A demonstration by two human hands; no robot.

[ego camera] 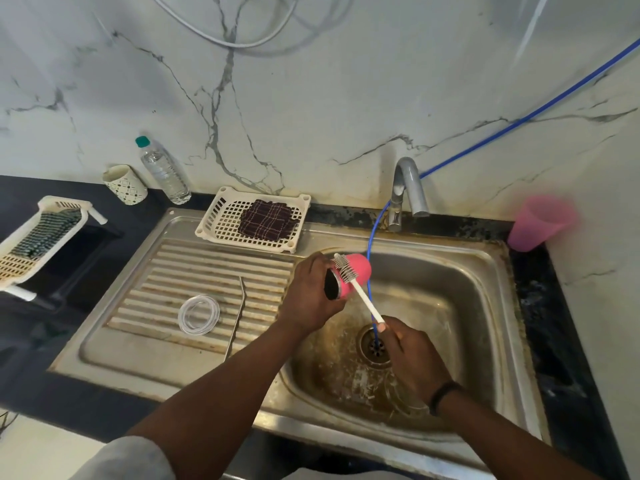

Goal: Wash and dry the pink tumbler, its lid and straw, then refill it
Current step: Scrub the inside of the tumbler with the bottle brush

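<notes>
Your left hand (308,292) grips the pink tumbler (351,275) sideways over the sink (485,271); your right hand (412,355) pinches the brush (360,292). Likely light, rigid, slippery when wet: wrap its body firmly.

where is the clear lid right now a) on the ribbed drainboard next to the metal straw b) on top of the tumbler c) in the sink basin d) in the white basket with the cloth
a: the clear lid lies flat on the ribbed drainboard, just left of the metal straw, while the left hand holds the pink tumbler over the sink basin.
</notes>
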